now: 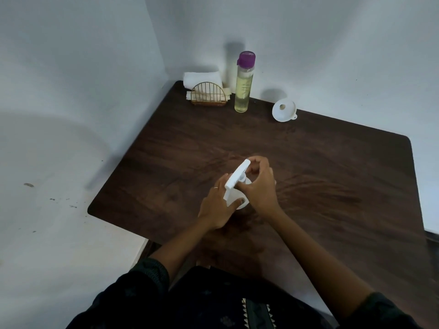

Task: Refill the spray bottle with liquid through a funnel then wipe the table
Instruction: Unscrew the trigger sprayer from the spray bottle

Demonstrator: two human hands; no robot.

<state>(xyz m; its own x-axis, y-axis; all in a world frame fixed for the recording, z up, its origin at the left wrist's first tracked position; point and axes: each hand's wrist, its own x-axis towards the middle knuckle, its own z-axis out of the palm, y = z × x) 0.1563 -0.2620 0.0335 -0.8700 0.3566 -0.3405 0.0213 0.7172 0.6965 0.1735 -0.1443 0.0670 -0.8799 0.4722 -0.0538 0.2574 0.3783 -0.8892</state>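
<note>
Near the middle of the dark brown wooden worktop (332,186) stands a white plastic spray bottle (234,200), held between both hands. The left hand (216,210) grasps the bottle's body, thumb laid across its front. The right hand (260,184) has its grip curled round the neck just under the white trigger spray head (237,173), which tilts up and to the right. At the far edge, well apart from the hands, a tall clear bottle of pale yellow liquid with a purple cap (244,83) stands upright. Just left of it sits a gold wire napkin holder (208,95), with a folded white cloth (202,79) behind it. To the right, a small white plastic funnel (284,110) lies on its side.
</note>
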